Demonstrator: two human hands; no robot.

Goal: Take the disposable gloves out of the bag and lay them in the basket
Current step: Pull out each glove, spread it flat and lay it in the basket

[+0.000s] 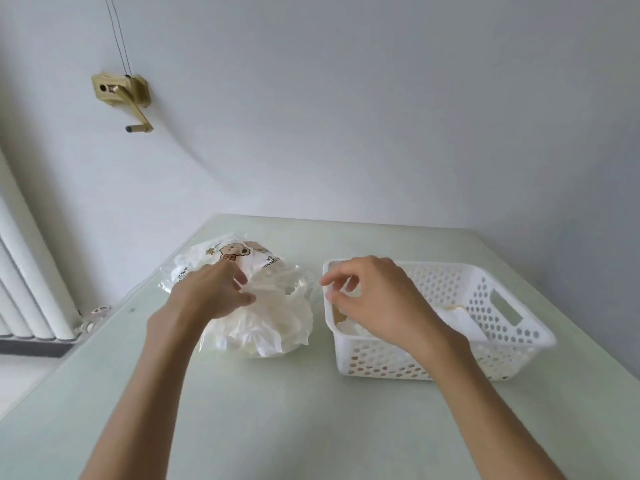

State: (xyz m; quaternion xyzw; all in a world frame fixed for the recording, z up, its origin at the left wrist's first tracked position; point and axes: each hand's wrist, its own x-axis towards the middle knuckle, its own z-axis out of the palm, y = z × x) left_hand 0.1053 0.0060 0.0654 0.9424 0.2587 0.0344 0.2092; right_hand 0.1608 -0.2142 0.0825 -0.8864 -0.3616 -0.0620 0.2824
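My two bare forearms reach forward over the pale green table (311, 427). My left hand (207, 292) rests on the bag (239, 258), its fingers curled and pinching the crumpled white gloves (277, 323) that spill from the bag's open mouth toward me. My right hand (377, 299) hovers above the near left corner of the white perforated basket (491, 299), fingers loosely curled with thumb and forefinger close together; I cannot tell whether they hold anything. A few gloves (457, 320) already lie inside the basket. Bag and basket sit side by side, just apart. Beyond, a brass crank (124, 98) is fixed to the wall, and a white radiator (27, 289) stands far left.
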